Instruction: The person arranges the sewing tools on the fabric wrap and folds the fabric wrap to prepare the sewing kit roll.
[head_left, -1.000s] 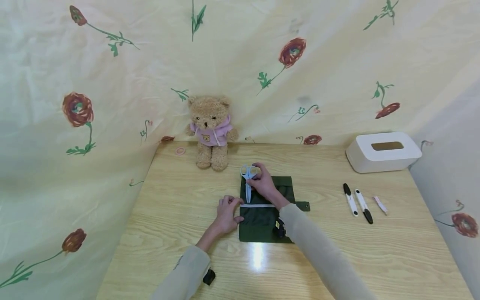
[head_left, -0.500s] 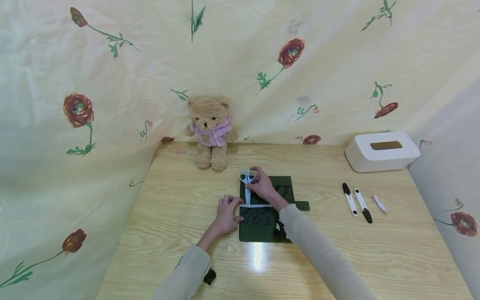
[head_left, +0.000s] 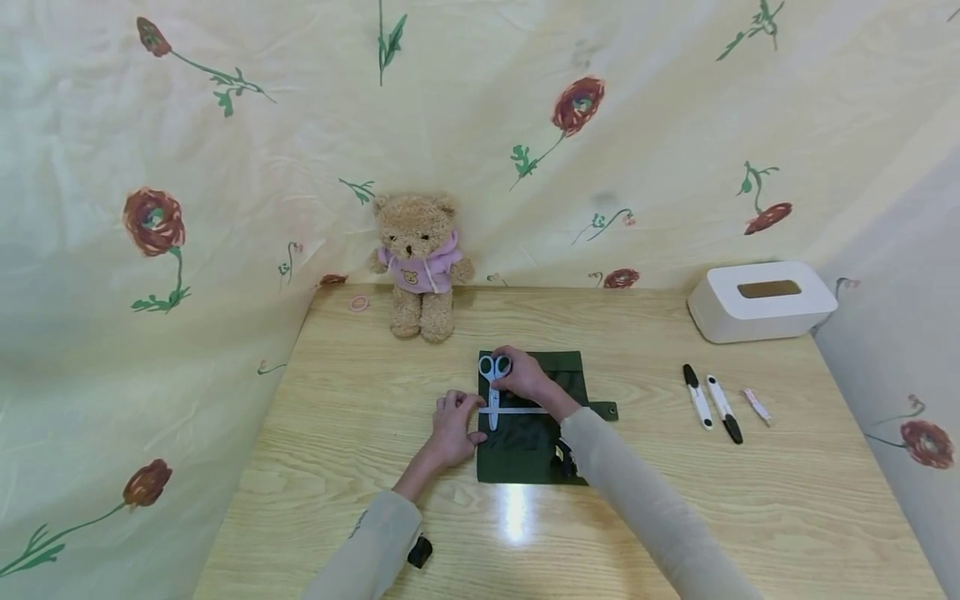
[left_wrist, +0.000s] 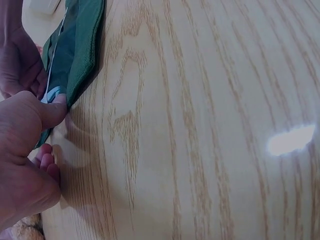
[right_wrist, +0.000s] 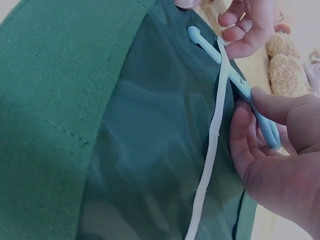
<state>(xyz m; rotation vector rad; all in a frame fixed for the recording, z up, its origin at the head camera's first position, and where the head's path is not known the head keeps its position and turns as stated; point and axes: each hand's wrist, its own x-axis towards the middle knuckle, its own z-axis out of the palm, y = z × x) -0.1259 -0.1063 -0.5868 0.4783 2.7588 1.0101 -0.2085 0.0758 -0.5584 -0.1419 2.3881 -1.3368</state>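
Note:
My right hand (head_left: pixel 525 377) pinches a pair of light-blue scissors (head_left: pixel 493 396) near the finger loops. The scissors lie over the left part of a dark-green fabric roll-up pouch (head_left: pixel 525 467), spread flat with a side tab. In the right wrist view, the white elastic band (right_wrist: pixel 212 135) crosses over the scissors (right_wrist: pixel 240 82), whose rounded tip sticks out beyond it. My left hand (head_left: pixel 453 429) rests at the pouch's left edge, thumb and forefinger apart. A left finger is at the band's end, and the left thumb (left_wrist: pixel 55 111) presses on the fabric edge.
On the right lie two black-and-white pens (head_left: pixel 697 398) (head_left: pixel 725 410) and a small pink-and-white item (head_left: pixel 757 407). A white tissue box (head_left: pixel 765 302) stands behind them. A teddy bear (head_left: pixel 422 275) sits at the back, beside a pink ring (head_left: pixel 358 304).
My right hand has moved slightly toward me with the scissors. Their tip has gone from above the elastic band to past it. The left hand has stayed in place.

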